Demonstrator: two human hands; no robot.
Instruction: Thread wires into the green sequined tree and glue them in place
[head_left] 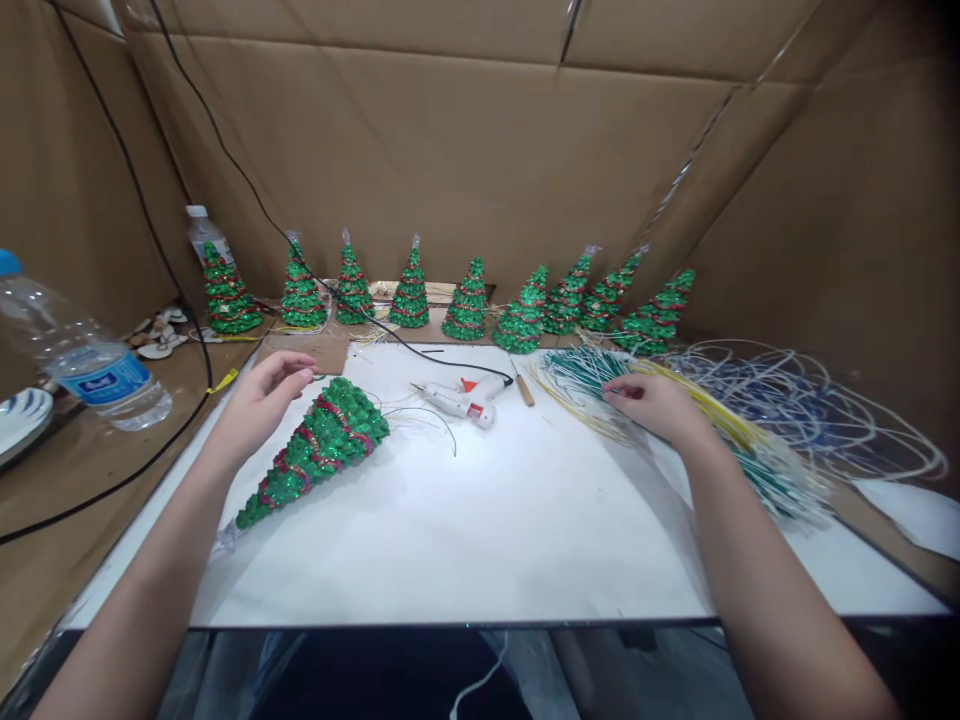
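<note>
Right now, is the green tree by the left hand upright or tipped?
Tipped. The green tree lies on its side on the white board, tip toward the near edge.

White board (487, 540): tree (315, 450), glue gun (457, 400)

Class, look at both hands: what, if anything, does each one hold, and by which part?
The left hand holds nothing; it hovers by the base of the lying green tree. The right hand rests on the bundle of wires, fingertips on the strands; a closed grip cannot be told.
</note>
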